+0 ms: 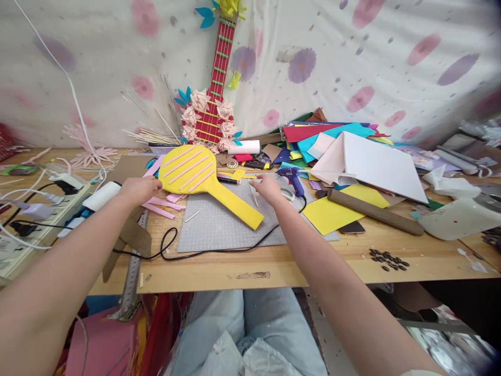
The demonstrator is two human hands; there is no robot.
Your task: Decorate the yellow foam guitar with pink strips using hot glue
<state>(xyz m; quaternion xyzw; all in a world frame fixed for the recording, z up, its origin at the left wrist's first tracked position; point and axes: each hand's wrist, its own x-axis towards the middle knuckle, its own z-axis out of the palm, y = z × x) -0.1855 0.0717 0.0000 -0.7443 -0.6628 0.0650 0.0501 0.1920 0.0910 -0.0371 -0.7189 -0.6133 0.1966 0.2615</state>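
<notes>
A yellow guitar-shaped cutout (188,172) with slanted pink strips across its round body lies over the grey cutting mat (219,230), its neck pointing to the lower right. My left hand (143,189) pinches the left edge of its round body. Right of the cutout, my right hand (268,188) is closed, fingertips at the upper end of a short pale stick (254,196). Another short stick (191,216) rests on the mat. Close beyond my right hand stands a blue glue gun (291,178), beside a roll of tape (288,195).
A red paper guitar (213,117) with pink flowers leans on the back curtain. Coloured sheets (332,209) and a brown roll (373,211) lie at right. A black cable (219,251) crosses the front. Power strips (35,230) sit at left, dark beads (389,259) at right.
</notes>
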